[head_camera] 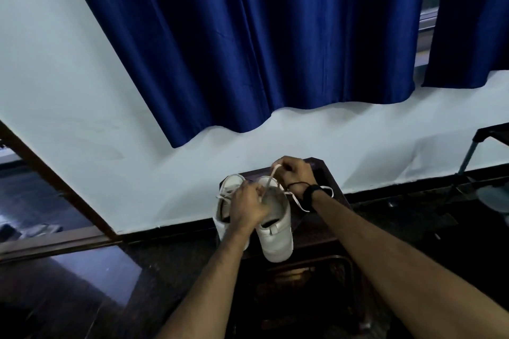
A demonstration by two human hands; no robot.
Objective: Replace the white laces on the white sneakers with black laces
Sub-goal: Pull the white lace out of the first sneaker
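Two white sneakers (275,239) stand side by side on a dark counter (319,231) below a blue curtain (261,44). The left hand (248,203) pinches a white lace (298,202) at the right shoe's opening; the right hand (298,172), fingers clamped on it, holds the lace above the shoe's toe end.

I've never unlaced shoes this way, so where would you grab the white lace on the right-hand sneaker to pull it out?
Probably the raised stretch of the white lace above the right sneaker, pinched from above and drawn upward. It stands clear of the shoe there, where the right hand already pinches it; the left hand steadies lower down.
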